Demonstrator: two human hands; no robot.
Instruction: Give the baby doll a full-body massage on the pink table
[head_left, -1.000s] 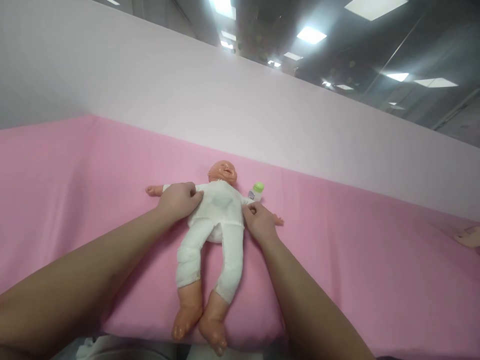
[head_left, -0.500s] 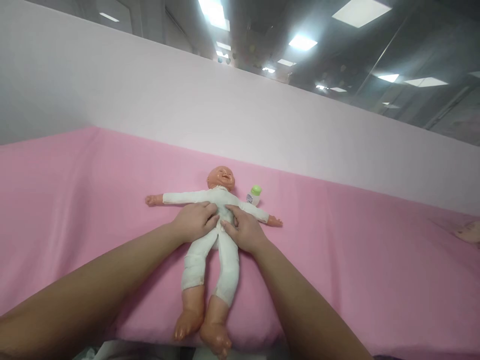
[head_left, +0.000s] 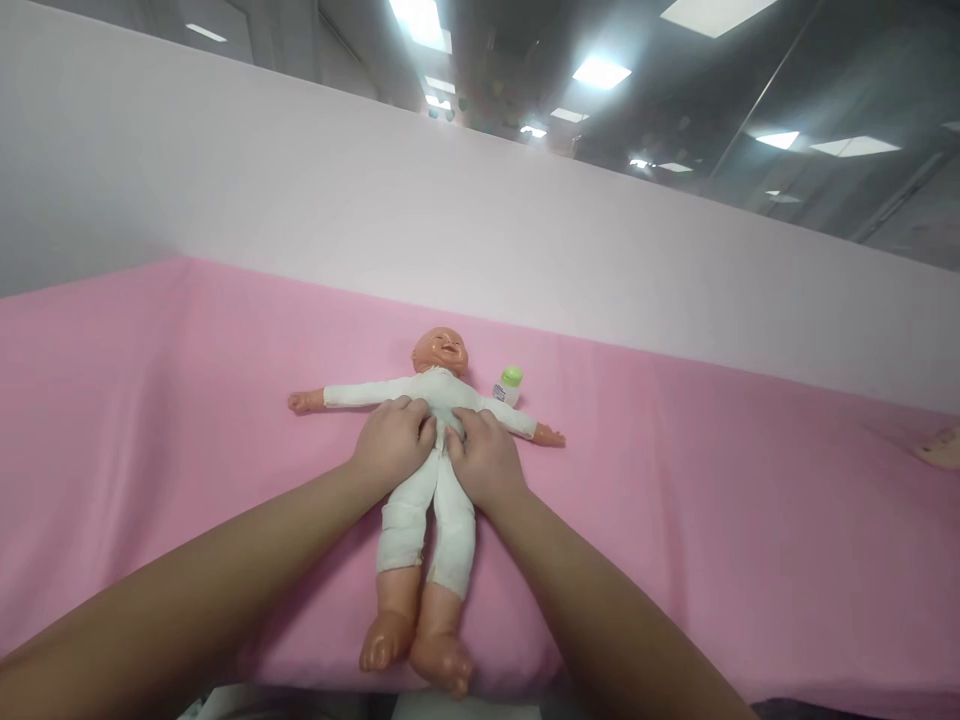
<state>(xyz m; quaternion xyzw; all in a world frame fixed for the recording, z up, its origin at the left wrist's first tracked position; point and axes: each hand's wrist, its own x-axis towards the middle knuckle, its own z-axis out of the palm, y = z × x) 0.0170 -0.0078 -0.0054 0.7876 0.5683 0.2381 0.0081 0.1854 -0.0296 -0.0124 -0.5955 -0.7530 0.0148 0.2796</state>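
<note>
A baby doll point(head_left: 441, 480) with a white cloth body and hard plastic head, hands and feet lies face up, arms spread wide and feet toward me. My left hand point(head_left: 396, 438) grips the left side of its belly, fingers curled against the cloth. On the opposite side, my right hand point(head_left: 486, 455) does likewise, its thumb near the middle of the belly. Both hands cover the doll's waist and hips. Beside the doll's head, above its arm on the right, is a small clear bottle point(head_left: 508, 387) with a green cap.
Pink cloth point(head_left: 675, 520) covers the padded surface under the doll. Behind it rises a white wall panel point(head_left: 337, 200), with dark glass point(head_left: 675, 110) reflecting ceiling lights above. At the far right edge, part of another doll-like limb point(head_left: 941, 448) shows.
Both hands have closed in around the doll's waist, with the fingers more curled. The doll's legs have shifted slightly right and closer together. The view has tilted a little.
</note>
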